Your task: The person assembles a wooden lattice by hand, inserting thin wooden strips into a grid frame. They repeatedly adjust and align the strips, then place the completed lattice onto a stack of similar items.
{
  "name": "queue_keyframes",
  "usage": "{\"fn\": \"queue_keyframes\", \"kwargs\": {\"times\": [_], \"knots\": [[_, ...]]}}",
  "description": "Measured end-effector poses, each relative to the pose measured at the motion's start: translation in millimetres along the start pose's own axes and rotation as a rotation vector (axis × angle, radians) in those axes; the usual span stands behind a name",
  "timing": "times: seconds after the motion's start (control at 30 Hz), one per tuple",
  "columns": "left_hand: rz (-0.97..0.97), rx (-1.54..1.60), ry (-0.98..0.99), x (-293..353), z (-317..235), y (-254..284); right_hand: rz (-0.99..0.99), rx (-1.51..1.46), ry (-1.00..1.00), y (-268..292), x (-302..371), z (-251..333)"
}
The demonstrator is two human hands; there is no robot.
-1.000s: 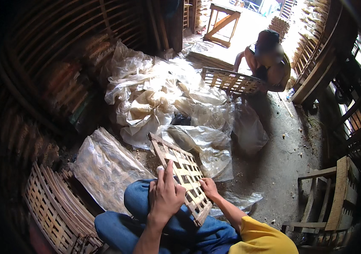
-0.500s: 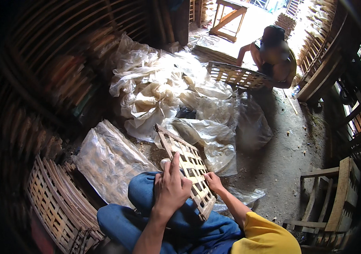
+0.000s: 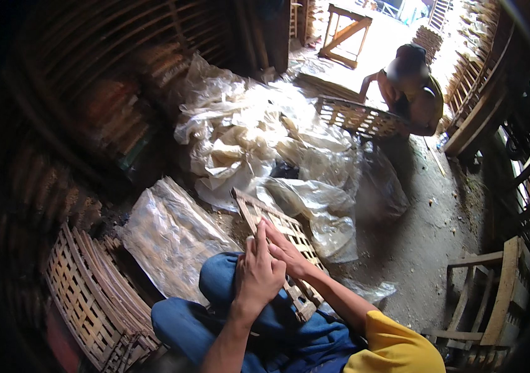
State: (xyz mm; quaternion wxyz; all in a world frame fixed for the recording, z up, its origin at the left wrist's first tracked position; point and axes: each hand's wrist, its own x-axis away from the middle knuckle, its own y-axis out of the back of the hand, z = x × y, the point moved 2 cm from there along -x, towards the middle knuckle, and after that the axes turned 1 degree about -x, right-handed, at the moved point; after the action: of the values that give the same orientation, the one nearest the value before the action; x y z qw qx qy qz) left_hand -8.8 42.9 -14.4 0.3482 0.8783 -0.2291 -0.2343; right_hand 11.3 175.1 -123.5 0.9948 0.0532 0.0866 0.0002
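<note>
The lattice tray [image 3: 302, 241] slants — long axis pointing forward-left.

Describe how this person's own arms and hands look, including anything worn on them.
The left hand and right hand are ungloved. The left forearm and right forearm are bare; a yellow sleeve covers the upper right arm. No left sleeve shows.

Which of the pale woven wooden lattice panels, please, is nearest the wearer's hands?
The tilted wooden lattice panel by the blue-trousered knees, beside the left hand and right hand; the stacked panels are at lower left, the co-worker's panel farther off.
</note>
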Motion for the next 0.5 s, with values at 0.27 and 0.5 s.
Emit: {"fn": "queue_keyframes", "kwargs": {"times": [0.27, 0.5], "knots": [[0.080, -0.075, 0.080, 8, 8, 9, -0.031, 0.355, -0.809, 75, 186, -224], [0.089, -0.083, 0.052, 16, 3, 7, -0.353, 0.030, -0.902, 91, 253, -184]]}}
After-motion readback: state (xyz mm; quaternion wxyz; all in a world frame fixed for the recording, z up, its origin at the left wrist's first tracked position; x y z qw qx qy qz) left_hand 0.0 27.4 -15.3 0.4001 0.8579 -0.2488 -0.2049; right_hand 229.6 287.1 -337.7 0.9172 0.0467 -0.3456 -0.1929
